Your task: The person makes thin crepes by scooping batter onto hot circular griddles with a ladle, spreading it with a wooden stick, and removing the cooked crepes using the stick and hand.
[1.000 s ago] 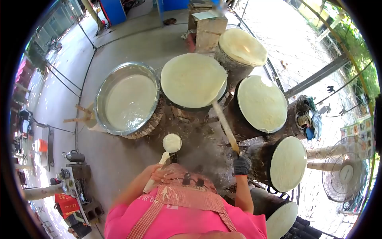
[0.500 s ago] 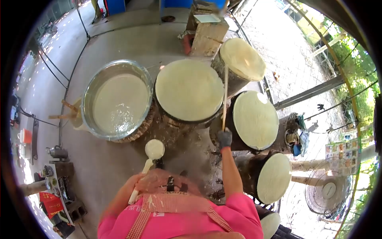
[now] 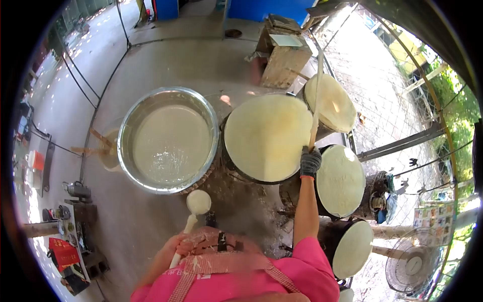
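Observation:
My left hand (image 3: pixel 183 245), bare, is closed round the pale handle of a ladle (image 3: pixel 199 202); the ladle's round bowl is full of cream-coloured batter. In my right hand (image 3: pixel 310 162), which wears a dark grey glove, is a long wooden stick (image 3: pixel 317 95), pointing away from me. It crosses the right edge of the large middle griddle (image 3: pixel 269 138), which is covered with a pale round layer of batter. Whether the stick touches the layer, I cannot tell. A big metal basin (image 3: pixel 214 126) of liquid batter (image 3: pixel 171 141) stands left of this griddle.
More round griddles with pale layers stand at the far right (image 3: pixel 329 103), the right (image 3: pixel 341 181) and the near right (image 3: pixel 353 249). A wooden box stand (image 3: pixel 286 63) is behind them. A fan (image 3: pixel 413 264) stands at the right, a small side table (image 3: pixel 75 226) at the left.
My right hand has moved forward with the stick, which now lies along the middle griddle's right edge. The view has shifted, so basin and griddles appear lower and further right. My left hand keeps the ladle.

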The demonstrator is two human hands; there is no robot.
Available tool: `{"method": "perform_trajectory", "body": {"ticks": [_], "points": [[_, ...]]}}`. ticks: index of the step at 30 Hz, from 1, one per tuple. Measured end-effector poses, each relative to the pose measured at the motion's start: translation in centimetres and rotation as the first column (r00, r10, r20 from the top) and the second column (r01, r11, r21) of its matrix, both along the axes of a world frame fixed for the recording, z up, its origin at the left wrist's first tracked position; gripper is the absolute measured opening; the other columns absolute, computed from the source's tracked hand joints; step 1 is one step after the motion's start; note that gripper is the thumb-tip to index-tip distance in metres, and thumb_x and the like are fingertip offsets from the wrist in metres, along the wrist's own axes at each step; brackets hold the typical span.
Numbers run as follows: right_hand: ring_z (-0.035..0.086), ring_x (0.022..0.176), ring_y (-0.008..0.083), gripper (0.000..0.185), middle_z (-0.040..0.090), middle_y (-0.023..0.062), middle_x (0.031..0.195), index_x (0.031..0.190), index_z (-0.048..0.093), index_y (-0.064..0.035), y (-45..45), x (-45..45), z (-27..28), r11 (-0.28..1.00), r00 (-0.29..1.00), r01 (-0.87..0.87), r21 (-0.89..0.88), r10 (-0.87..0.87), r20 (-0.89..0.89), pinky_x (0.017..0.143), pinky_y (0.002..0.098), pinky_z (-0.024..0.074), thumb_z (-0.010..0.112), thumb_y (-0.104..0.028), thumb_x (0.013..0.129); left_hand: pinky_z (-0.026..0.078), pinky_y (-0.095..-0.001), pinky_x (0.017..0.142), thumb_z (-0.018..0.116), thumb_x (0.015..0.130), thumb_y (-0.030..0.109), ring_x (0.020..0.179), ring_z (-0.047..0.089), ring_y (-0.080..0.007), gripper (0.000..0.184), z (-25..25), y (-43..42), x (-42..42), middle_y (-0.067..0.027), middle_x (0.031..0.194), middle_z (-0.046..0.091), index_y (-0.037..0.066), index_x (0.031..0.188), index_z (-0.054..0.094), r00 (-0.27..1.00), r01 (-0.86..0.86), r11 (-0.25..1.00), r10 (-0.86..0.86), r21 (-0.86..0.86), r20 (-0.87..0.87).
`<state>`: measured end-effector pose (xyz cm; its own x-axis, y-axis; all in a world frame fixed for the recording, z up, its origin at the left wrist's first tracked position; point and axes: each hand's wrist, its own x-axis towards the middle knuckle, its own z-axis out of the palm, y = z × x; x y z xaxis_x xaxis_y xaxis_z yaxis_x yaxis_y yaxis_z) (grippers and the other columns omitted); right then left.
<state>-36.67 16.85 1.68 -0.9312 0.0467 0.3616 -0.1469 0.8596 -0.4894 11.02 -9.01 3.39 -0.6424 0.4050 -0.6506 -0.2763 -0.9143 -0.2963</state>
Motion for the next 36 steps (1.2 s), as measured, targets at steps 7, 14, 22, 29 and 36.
{"method": "perform_trajectory", "body": {"ticks": [7,14,22,29,36], "points": [[0.059,0.062,0.0202,0.019,0.063,0.0102,0.066,0.068,0.064,-0.002,4.4,-9.6,8.2,0.742,0.935,-0.318,-0.59,0.348,-0.066,0.059,0.0325,0.0459,0.062,-0.021,0.069,0.026,-0.0172,0.03,0.044,0.087,0.021,0.038,0.031,-0.0058,0.012,0.9,-0.9,-2.3,0.0016,0.054,0.034,0.011,0.093,0.045,0.997,-0.072,0.995,0.072,-0.063,0.005],[0.06,0.065,0.0209,0.025,0.063,0.0134,0.071,0.079,0.064,-0.0018,12.8,-26.6,26.2,0.956,0.974,-0.223,0.19,0.21,0.086,0.062,0.0316,0.0464,0.056,-0.024,0.071,0.026,-0.0179,0.031,0.044,0.087,0.021,0.039,0.03,-0.0056,0.013,1.1,4.5,-8.0,0.002,0.053,0.033,0.011,0.096,0.045,0.952,-0.305,0.951,0.306,-0.048,0.024],[0.06,0.065,0.0297,0.021,0.061,0.0136,0.07,0.075,0.057,-0.0115,9.2,-27.7,28.4,0.675,0.891,-0.098,0.731,0.387,-0.238,0.058,0.0383,0.0485,0.041,-0.025,0.079,0.028,-0.0209,0.034,0.042,0.087,0.018,0.04,0.03,-0.0066,0.026,0.4,9.9,-13.7,0.0014,0.053,0.031,0.012,0.111,0.052,0.904,-0.412,0.898,0.424,0.157,-0.053],[0.058,0.063,0.026,0.012,0.059,0.0078,0.071,0.075,0.056,-0.0129,8.1,-31.9,1.0,0.602,0.863,-0.227,0.766,0.488,-0.128,0.055,0.045,0.0435,0.048,-0.02,0.072,0.03,-0.0206,0.036,0.04,0.088,0.022,0.04,0.031,-0.0062,0.027,3.7,11.7,-15.7,0.0018,0.053,0.032,0.012,0.111,0.051,0.898,-0.439,0.884,0.436,0.16,0.056],[0.06,0.078,0.0298,0.029,0.06,0.0131,0.087,0.095,0.056,-0.0099,6.2,-31.6,-3.2,0.706,0.914,-0.398,0.586,0.358,0.19,0.07,0.0416,0.0461,0.051,-0.03,0.074,0.029,-0.0173,0.036,0.041,0.089,0.023,0.039,0.031,-0.0047,0.025,3.6,11.3,-14.1,0.002,0.052,0.032,0.013,0.109,0.052,0.934,-0.355,0.93,0.356,-0.096,-0.016]]}}
